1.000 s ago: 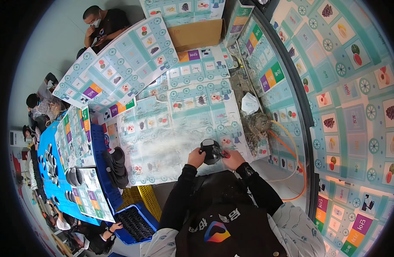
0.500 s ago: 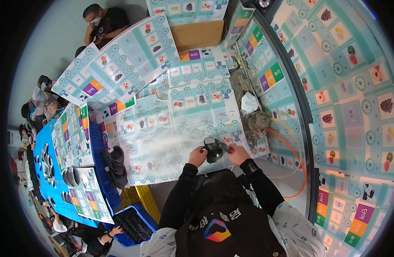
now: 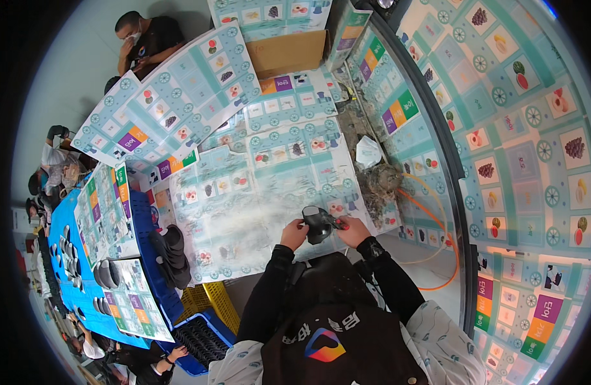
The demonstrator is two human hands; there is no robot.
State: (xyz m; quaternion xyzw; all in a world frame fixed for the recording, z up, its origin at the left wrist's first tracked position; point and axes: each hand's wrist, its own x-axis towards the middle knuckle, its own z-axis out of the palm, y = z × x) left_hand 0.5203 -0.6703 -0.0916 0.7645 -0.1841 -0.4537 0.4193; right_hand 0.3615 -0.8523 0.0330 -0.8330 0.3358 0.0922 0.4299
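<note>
A glossy black, curved shell-like piece (image 3: 315,230) is held above the near edge of the worktop. My left hand (image 3: 295,235) pinches it at its left side, fingers closed. On the other side, my right hand (image 3: 354,232) is closed around a small red-and-black hand tool (image 3: 340,224). The tool's dark end points left and meets the piece's right edge; whether it touches cannot be made out. What kind of tool it is does not show clearly.
Patterned sheets with pale dust cover the worktop (image 3: 244,218). Stacked black curved pieces (image 3: 171,250) stand at left, near a yellow crate (image 3: 220,305) and a blue crate (image 3: 213,321). A white face mask (image 3: 368,151) and an orange hose (image 3: 458,256) are at right. Co-workers are at far left.
The scene has shifted slightly left as my head moved. Both hands keep their holds, with the tool still at the black piece's right side.
</note>
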